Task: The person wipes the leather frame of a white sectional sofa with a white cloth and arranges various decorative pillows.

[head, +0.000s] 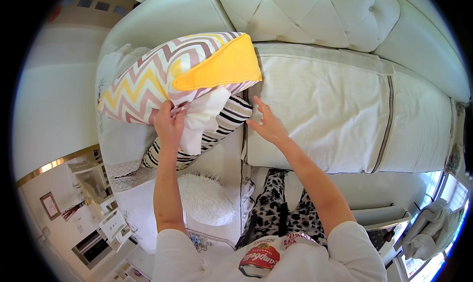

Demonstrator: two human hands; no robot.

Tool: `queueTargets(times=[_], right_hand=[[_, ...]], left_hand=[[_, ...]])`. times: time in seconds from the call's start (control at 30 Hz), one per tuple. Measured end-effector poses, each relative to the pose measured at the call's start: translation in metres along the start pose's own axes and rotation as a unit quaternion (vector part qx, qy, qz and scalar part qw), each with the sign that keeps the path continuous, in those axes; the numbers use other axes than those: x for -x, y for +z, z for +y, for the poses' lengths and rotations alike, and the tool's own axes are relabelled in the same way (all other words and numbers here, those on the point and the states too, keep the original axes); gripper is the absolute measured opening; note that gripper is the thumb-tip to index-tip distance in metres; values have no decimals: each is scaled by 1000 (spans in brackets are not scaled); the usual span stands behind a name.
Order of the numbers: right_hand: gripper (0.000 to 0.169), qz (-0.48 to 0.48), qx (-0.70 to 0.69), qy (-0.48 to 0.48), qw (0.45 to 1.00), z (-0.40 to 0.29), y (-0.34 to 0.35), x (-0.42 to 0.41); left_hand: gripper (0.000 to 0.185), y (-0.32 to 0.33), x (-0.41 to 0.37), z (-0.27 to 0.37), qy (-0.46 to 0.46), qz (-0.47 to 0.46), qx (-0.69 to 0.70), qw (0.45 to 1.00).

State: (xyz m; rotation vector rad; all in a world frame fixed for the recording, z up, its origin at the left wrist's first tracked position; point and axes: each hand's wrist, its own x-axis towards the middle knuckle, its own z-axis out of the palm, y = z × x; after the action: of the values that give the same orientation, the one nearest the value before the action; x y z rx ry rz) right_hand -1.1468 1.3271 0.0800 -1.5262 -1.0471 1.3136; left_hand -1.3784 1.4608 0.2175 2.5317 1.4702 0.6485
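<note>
My left hand (169, 121) grips the lower edge of a zigzag-patterned cushion (140, 84), which has a yellow part folded over its right end. White fabric (207, 114) hangs out below this cushion, to the right of my left hand. Beneath lies a striped cushion (236, 114) in black, beige and white, partly covered. My right hand (266, 124) is held with its fingers apart just right of the striped cushion, holding nothing. A fluffy white cushion (207, 200) rests lower down on the sofa seat.
A white cover with a grey-brown trim (321, 112) spreads over the seat on the right. The tufted, pale green sofa backrest (295, 16) runs along the top. White lace-edged covers (129, 171) lie over the left end. A grey armchair (425, 230) with fabric on it stands far right.
</note>
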Motion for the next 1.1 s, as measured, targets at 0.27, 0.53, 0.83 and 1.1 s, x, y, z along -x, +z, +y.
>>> queueTargets(times=[0.27, 0.53, 0.83, 1.1], right_hand=[[108, 56, 125, -161, 977, -89, 6, 15], [107, 161, 55, -266, 949, -184, 21, -64], [48, 158, 7, -172, 972, -201, 31, -97], [23, 224, -33, -310, 923, -194, 25, -106]], left_hand=[[28, 17, 18, 28, -50, -78, 162, 982], [24, -40, 42, 6, -179, 13, 418, 890], [27, -37, 138, -10, -367, -64, 424, 826], [37, -59, 49, -21, -226, 90, 318, 916]])
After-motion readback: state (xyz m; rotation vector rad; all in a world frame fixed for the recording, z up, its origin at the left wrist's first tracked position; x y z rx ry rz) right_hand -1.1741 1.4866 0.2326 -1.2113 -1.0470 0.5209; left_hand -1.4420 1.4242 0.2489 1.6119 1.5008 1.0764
